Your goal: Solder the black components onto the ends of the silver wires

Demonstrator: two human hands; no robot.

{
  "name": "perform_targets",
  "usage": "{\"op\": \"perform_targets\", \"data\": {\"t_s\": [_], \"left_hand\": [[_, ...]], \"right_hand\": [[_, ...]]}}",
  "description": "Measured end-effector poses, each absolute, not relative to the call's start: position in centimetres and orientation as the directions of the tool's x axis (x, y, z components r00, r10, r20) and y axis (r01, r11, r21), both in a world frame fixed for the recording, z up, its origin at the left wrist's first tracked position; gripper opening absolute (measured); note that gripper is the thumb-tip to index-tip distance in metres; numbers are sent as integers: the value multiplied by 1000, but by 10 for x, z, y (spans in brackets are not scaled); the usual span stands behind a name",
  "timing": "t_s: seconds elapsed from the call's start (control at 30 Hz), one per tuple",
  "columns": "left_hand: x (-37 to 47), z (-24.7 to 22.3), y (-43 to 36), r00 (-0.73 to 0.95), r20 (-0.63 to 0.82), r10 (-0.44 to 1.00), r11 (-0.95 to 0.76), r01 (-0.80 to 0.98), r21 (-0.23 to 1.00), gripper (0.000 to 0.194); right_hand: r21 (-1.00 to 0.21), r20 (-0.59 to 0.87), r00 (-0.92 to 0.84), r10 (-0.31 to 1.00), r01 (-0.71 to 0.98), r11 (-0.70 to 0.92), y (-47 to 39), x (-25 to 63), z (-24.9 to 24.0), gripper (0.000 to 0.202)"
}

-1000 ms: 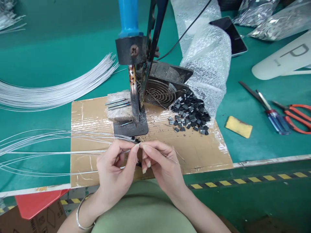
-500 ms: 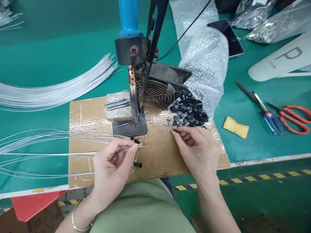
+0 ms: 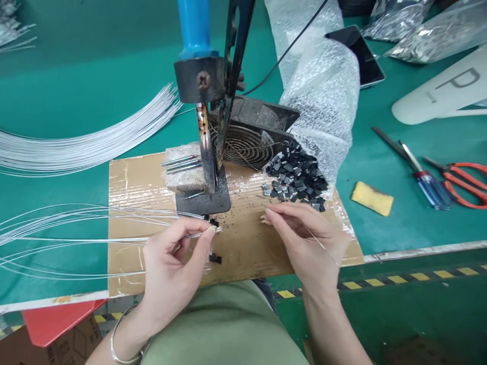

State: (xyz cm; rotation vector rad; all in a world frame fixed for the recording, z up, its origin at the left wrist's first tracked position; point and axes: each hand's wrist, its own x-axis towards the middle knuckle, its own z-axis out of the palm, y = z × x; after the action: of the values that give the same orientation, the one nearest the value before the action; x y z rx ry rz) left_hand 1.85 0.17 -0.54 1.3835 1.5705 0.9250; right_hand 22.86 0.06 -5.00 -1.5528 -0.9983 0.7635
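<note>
While white wire (image 3: pixel 129 239) is pinched over cardboard (image 3: pixel 243 253) near its tip by left hand (image 3: pixel 173 263), thin strand (image 3: pixel 321 246) is held in narrowed right hand (image 3: pixel 310 253); wire likely light, springy, best gripped there.

Bare right hand (image 3: pixel 308 233): formerly fingertip to fingertip with the bare left hand (image 3: pixel 178 258); now well apart from it, over the brown cardboard sheet (image 3: pixel 247 248). Fingertips since drawn back slightly from the heap of small black rectangular pieces (image 3: pixel 297 175), now just beside its near edge. Thin pale strand (image 3: pixel 323 246): formerly trailing from the joined fingertips, now slanting across the right hand. Lower small black blocks (image 3: pixel 215 258) beside left fingers: more fully exposed
</note>
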Motion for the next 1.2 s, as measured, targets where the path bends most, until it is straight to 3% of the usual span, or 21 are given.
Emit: {"op": "perform_targets", "data": {"t_s": [0.2, 0.4, 0.57, 1.2], "left_hand": [[19, -2, 3, -51, -116, 992, 127, 397, 909, 9], [20, 4, 4, -60, -154, 986, 165, 371, 914, 7], [19, 11, 8, 29, -168, 985, 152, 297, 943, 8], [19, 12, 11, 67, -180, 981, 160, 227, 961, 16]], "right_hand": [[-994, -103, 366, 925, -73, -82, 1, 211, -31, 12], [-954, -233, 253, 939, -246, -171, 3, 189, -22, 5], [-896, -324, 96, 941, -351, -272, 5, 178, -21, 8], [-912, -300, 135, 944, -332, -242, 3, 174, -22, 9]]}}
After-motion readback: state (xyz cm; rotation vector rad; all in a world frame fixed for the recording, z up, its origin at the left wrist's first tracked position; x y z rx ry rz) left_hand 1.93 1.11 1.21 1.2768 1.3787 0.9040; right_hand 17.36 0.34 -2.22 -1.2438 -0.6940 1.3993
